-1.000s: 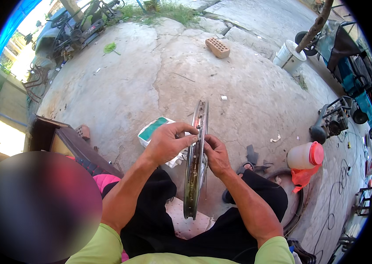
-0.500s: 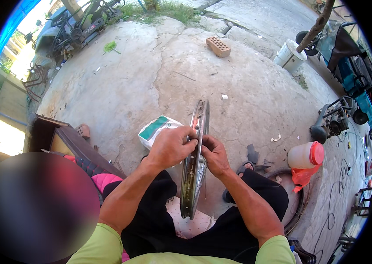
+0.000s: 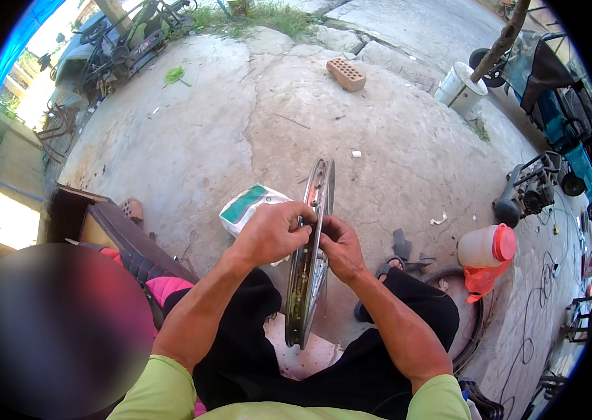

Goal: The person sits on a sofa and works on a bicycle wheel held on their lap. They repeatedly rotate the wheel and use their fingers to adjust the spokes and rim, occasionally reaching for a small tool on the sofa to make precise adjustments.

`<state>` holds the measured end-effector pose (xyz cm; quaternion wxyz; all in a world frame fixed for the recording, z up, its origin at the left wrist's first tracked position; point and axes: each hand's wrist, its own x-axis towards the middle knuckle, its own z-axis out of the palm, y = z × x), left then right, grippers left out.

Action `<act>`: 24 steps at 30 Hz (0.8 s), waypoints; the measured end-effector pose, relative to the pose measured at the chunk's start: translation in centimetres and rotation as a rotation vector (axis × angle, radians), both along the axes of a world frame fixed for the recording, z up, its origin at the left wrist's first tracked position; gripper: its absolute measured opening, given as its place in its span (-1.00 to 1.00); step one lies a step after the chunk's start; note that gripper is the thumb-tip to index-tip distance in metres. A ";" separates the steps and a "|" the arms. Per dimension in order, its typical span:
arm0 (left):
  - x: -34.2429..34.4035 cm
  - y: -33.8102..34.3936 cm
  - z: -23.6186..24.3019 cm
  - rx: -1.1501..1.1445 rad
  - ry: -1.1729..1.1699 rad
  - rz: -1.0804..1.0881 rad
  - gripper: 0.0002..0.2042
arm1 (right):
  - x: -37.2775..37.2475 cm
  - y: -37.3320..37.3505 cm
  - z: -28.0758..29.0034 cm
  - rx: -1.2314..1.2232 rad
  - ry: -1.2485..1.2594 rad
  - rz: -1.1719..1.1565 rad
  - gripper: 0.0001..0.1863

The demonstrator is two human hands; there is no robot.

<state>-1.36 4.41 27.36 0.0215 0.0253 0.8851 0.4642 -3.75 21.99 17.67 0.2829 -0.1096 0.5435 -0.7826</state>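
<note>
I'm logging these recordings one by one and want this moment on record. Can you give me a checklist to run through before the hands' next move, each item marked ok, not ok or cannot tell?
1. Metal rim roughly upright: ok, seen nearly edge-on.
2. Left hand at the rim: ok, on its left side.
3. Right hand at the rim: ok, on its right side, opposite.
4. Small part pinched in either hand: cannot tell, hidden or too small.
5. Rim's lower end supported: cannot tell from this angle.
6. Floor by the sandal free of scraps: not ok, dark scraps lie there.
</note>
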 end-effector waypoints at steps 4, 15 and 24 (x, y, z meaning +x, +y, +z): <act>-0.1 0.0 0.1 -0.017 -0.042 0.019 -0.78 | 0.1 -0.1 -0.3 -0.055 -0.019 0.012 -0.84; 0.0 0.1 0.1 -0.055 -0.022 0.004 -0.78 | 0.4 -0.2 0.2 -0.013 -0.016 0.004 -0.81; -0.2 0.1 -0.5 -0.035 0.021 -0.024 -0.81 | 0.4 0.0 -0.1 -0.027 -0.011 0.000 -0.80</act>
